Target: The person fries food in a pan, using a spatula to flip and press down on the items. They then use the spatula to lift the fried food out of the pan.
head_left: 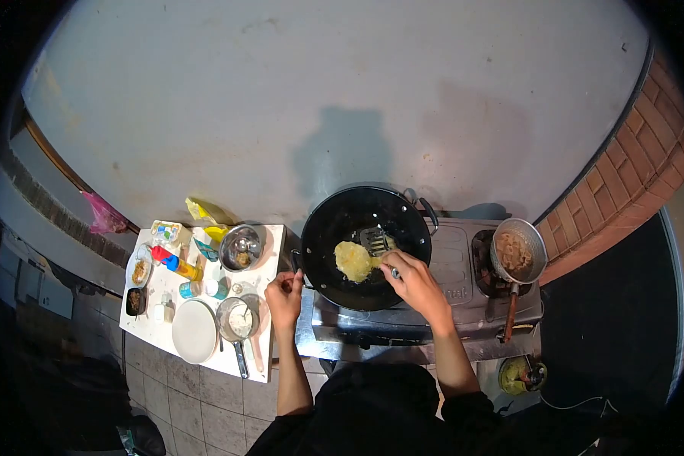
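A black two-handled wok (334, 292) sits on the stove in front of me. A round yellow fried patty (353, 261) lies in it, left of the middle. My right hand (413, 287) is closed round the handle of a slotted spatula (374, 239), whose head reaches into the wok just above and right of the patty. Some more yellow food shows partly behind the spatula. At the wok's left side, my left hand (283, 298) has its fingers closed on the left handle, which they partly hide.
A ladle-like saucepan (538, 258) with brown food stands on the right burner. The white side table (148, 323) carries a plate (194, 331), a small pan of white powder (241, 321), a steel bowl (242, 248) and bottles. A brick edge (612, 182) rises at right.
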### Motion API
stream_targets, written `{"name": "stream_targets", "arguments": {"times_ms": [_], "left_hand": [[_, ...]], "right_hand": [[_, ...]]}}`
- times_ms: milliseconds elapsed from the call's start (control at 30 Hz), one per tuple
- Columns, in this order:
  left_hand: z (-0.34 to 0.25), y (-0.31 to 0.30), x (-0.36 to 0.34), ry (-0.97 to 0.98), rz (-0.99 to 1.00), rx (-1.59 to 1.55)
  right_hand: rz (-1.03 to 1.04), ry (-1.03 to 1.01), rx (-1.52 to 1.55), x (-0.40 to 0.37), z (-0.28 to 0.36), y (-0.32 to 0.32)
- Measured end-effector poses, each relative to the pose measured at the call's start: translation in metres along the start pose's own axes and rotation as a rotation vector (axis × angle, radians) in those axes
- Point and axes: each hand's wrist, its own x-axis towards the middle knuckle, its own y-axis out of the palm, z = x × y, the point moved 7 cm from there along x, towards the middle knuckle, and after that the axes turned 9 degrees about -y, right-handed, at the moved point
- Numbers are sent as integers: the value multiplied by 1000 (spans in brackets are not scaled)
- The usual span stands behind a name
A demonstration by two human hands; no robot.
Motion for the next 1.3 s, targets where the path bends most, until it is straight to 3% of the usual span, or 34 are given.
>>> {"name": "stream_targets", "arguments": {"times_ms": [200, 533, 633, 733, 800, 933, 1300], "left_hand": [[-3, -1, -1, 12, -3, -35], [3, 1, 1, 23, -8, -11], [4, 1, 1, 6, -4, -9], [3, 2, 0, 10, -2, -53], [1, 2, -1, 11, -7, -48], [-2, 0, -3, 18, -20, -45], [3, 2, 0, 4, -21, -16]], "right_hand": [[-118, 106, 32, -3, -10, -13], [-111, 72, 87, -6, -7, -4], [-237, 36, 72, -9, -8, -8], [-346, 92, 15, -17, -18, -7], [-459, 366, 277, -32, -49, 4], [-506, 462, 427, -41, -65, 13], [-515, 507, 572, -45, -68, 24]]}}
